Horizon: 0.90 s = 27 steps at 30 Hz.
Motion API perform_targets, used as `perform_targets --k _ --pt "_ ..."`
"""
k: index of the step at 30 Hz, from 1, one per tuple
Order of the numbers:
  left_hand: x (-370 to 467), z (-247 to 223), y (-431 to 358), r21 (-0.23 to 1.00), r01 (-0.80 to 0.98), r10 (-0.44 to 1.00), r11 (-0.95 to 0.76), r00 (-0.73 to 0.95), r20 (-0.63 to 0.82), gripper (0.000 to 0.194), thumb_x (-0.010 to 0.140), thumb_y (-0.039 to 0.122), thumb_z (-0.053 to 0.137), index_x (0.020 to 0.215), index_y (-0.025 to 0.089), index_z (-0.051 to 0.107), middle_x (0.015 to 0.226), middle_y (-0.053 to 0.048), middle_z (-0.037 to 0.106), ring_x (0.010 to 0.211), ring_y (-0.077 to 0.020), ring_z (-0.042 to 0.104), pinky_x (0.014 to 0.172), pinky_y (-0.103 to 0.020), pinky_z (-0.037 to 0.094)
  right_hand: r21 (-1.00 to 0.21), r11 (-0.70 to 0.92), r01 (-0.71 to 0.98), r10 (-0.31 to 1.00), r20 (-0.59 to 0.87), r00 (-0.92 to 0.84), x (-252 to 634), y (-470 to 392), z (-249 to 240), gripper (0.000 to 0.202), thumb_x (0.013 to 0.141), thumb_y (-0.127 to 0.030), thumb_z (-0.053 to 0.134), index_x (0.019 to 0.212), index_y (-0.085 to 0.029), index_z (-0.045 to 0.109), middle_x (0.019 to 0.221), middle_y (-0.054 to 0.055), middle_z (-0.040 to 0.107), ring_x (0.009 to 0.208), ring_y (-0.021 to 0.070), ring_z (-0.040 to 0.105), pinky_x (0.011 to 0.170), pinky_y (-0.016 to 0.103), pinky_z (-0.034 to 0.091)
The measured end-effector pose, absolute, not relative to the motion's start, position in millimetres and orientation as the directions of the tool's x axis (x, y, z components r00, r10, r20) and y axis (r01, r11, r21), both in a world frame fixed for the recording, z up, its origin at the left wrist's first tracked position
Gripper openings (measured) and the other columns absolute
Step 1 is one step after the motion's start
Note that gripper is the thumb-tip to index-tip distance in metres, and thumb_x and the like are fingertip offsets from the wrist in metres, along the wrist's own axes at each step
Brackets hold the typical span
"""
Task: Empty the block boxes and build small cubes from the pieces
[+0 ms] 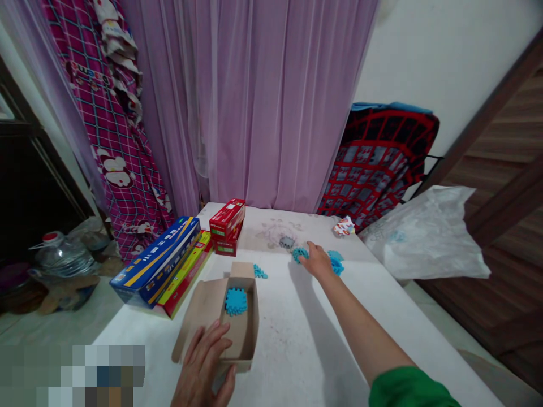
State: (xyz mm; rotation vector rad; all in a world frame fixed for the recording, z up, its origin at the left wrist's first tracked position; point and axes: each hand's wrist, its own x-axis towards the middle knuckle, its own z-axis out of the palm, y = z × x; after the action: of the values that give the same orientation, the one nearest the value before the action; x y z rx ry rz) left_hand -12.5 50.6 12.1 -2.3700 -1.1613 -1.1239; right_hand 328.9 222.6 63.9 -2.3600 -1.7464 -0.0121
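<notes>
An open cardboard box [244, 339] stands near the front of the white table, with a stack of blue toothed pieces [236, 301] inside. My left hand [207, 362] rests at the box's near left edge, fingers spread, holding nothing. Farther right, my right hand [317, 260] reaches over the table, its fingers at a round blue toothed piece [300, 255]; whether it grips the piece is hidden. More blue pieces [336, 262] lie just right of that hand. Small blue pieces [260, 272] lie behind the box, and a grey toothed piece [287, 242] lies farther back.
Blue boxes [159, 260] and a yellow and red box [186, 271] lie at the left edge. Red boxes [228, 226] are stacked at the back left. A crumpled wrapper [344, 226] sits at the back right. A white plastic bag [424, 234] is beyond the right edge.
</notes>
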Motion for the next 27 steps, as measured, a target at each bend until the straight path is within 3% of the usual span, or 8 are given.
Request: perform_targets --k 3,7,13,17,20,23,27 --pt "-13.5 9.7 52.9 0.055 0.760 0.532 -0.647 0.399 0.747 0.031 0.081 0.019 0.056 0.111 0.022 0.055 0.118 -0.008 0.070 0.116 -0.0217 0.062 0.102 -0.039 0.048 -0.125 -0.362 0.924 0.930 0.024 0.368 329.1 244.7 58.7 0.055 0.089 -0.043 0.057 0.132 -0.012 0.047 0.120 0.021 0.062 0.113 0.0289 0.060 0.092 0.036 0.044" --pt "-15.9 4.6 54.1 0.034 0.759 0.522 -0.650 0.414 0.746 0.033 0.080 0.020 0.057 0.113 0.021 0.055 0.116 -0.009 0.070 0.117 -0.0223 0.062 0.101 -0.039 0.049 -0.103 -0.378 0.920 0.926 -0.036 0.376 323.9 257.4 46.4 0.053 0.088 -0.046 0.057 0.127 -0.011 0.049 0.118 0.021 0.064 0.112 0.0296 0.062 0.089 0.035 0.046" --pt "-17.3 1.5 48.5 0.085 0.768 0.582 -0.634 0.403 0.706 0.036 0.080 0.019 0.058 0.115 0.022 0.054 0.120 -0.009 0.069 0.121 -0.0231 0.060 0.106 -0.042 0.047 -0.093 -0.381 0.920 0.925 -0.045 0.378 325.5 256.2 37.0 0.045 0.089 -0.032 0.055 0.128 -0.011 0.050 0.117 0.020 0.066 0.111 0.0275 0.063 0.089 0.034 0.046" --pt "-15.1 3.3 46.9 0.120 0.765 0.589 -0.633 0.375 0.716 0.037 0.080 0.018 0.057 0.117 0.021 0.055 0.126 -0.010 0.066 0.125 -0.0225 0.057 0.108 -0.042 0.045 -0.097 -0.383 0.919 0.924 -0.028 0.382 329.2 249.0 46.2 0.048 0.089 -0.034 0.053 0.131 -0.011 0.049 0.116 0.020 0.067 0.110 0.0282 0.064 0.088 0.034 0.046" --pt "-12.3 6.2 45.0 0.162 0.769 0.606 -0.618 0.335 0.721 0.038 0.082 0.017 0.056 0.120 0.021 0.054 0.132 -0.012 0.062 0.128 -0.0229 0.054 0.107 -0.042 0.046 -0.168 -0.349 0.922 0.933 0.030 0.359 324.3 233.8 62.7 0.051 0.089 -0.036 0.052 0.134 -0.011 0.048 0.114 0.019 0.069 0.106 0.0287 0.065 0.086 0.035 0.046" --pt "-9.6 7.3 41.8 0.229 0.790 0.659 -0.569 0.271 0.702 0.041 0.084 0.018 0.056 0.124 0.021 0.052 0.136 -0.013 0.058 0.130 -0.0246 0.052 0.103 -0.043 0.050 -0.309 -0.205 0.929 0.970 0.061 0.234 302.5 203.0 83.0 0.057 0.086 -0.040 0.055 0.138 -0.017 0.046 0.112 0.013 0.070 0.102 0.0274 0.066 0.083 0.034 0.047" --pt "-7.3 4.8 38.9 0.305 0.792 0.710 -0.529 0.217 0.670 0.048 0.085 0.019 0.055 0.132 0.023 0.047 0.137 -0.013 0.057 0.130 -0.0261 0.052 0.102 -0.046 0.050 -0.480 0.254 0.840 0.967 0.141 -0.212 250.9 148.9 104.9 0.061 0.080 -0.035 0.061 0.138 -0.023 0.046 0.124 0.007 0.066 0.108 0.0226 0.063 0.089 0.031 0.045"
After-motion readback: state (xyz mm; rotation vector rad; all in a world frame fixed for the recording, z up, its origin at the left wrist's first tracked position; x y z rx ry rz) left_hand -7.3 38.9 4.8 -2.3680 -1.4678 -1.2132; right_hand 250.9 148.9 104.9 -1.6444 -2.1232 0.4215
